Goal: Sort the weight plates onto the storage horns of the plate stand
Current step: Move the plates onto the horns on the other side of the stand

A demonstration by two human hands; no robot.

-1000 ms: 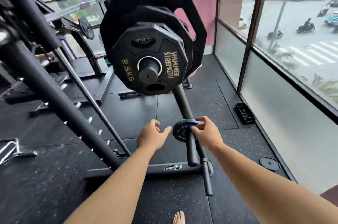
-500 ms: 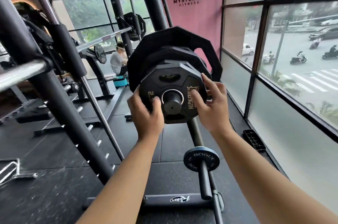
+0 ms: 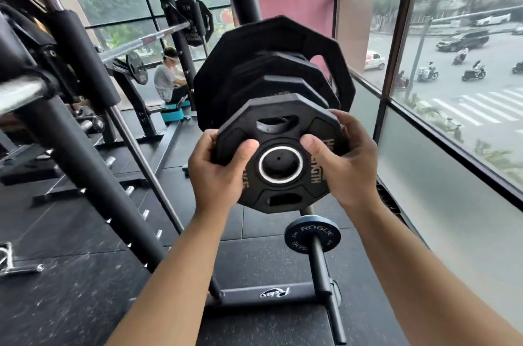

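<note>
Two hands hold the small black plate at the end of the top horn.

The left hand [image 3: 218,169] and the right hand [image 3: 341,160] make the grip: each is clamped on one side of the small black plate [image 3: 278,153], thumbs on its near face. The horn's end [image 3: 280,166] shows in the plate's middle hole. Bigger plates [image 3: 271,62] sit just behind it, farther away. To do this well, I think, keep the plate straight, both hands level, and move it slowly along the horn so it does not jam. A little blue plate [image 3: 312,235] sits on the lower horn [image 3: 322,275].
</note>
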